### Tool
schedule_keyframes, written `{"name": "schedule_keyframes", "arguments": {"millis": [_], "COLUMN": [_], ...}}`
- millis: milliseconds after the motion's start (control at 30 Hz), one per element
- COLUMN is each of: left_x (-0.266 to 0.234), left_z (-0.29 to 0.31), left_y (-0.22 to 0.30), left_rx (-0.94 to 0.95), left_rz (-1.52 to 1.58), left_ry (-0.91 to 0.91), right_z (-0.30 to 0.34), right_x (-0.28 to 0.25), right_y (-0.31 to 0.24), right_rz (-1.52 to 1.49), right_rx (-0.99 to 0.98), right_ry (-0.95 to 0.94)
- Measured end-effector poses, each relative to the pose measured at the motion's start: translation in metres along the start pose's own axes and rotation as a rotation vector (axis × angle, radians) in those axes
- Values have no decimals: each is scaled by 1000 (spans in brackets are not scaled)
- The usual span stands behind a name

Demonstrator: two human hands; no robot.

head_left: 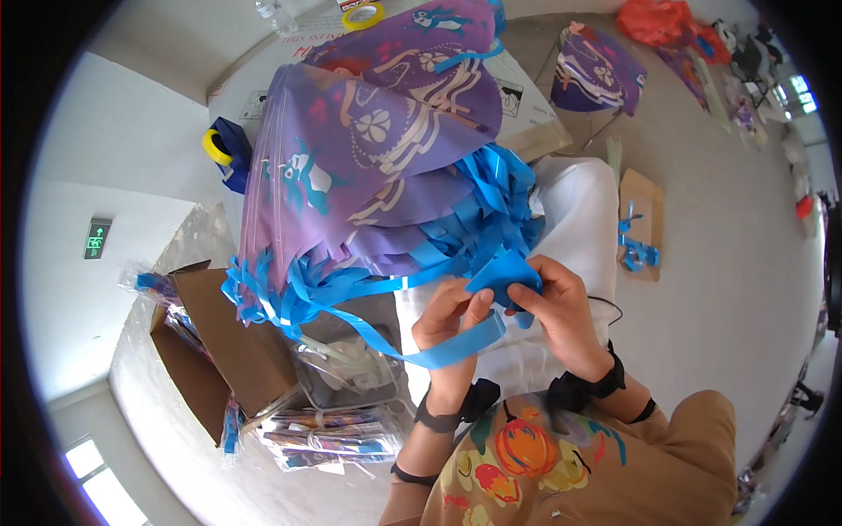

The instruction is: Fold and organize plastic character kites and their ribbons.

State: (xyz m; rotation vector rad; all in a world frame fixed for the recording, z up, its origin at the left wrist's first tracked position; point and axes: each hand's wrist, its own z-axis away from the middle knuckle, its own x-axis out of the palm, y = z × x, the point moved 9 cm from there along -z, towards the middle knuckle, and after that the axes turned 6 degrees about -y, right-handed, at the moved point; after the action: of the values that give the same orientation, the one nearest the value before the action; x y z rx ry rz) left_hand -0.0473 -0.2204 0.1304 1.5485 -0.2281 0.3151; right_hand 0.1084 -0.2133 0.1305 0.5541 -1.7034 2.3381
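We hold the blue piece (500,277) between our left hand (449,326) and right hand (563,309), both pinching it over the white cloth (579,206), apparently working a fold we cannot clearly see, so the next move calls for a steady pinch.

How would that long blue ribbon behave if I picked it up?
Probably floppy: the blue ribbon bends in a loose curve by the left hand. It looks thin and flat, so likely light for its length. Its shiny surface suggests it might feel slippery.
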Motion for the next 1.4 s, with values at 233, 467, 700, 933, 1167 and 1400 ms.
{"name": "schedule_keyframes", "arguments": {"millis": [233,467,700,933,1167,1400], "left_x": [6,19,22,17,-38,-92], "left_z": [-1,-1,-1,9,7,16], "left_y": [-17,-24,-28,-36,-12,49], "left_rx": [-146,-191,-210,-216,14,318], "left_rz": [-18,84,145,94,42,-168], "left_ry": [-65,-41,-46,-39,174,428], "right_z": [9,16,18,17,24,98], "right_x": [-17,-22,-20,-41,-102,-222], "right_y": [12,21,21,19,19,-122], "right_rz": [-22,-154,-130,-232,-916,-763], "right_rx": [27,29,67,-106,-181,-733], "right_ry": [65,143,83,318,262,203]}}
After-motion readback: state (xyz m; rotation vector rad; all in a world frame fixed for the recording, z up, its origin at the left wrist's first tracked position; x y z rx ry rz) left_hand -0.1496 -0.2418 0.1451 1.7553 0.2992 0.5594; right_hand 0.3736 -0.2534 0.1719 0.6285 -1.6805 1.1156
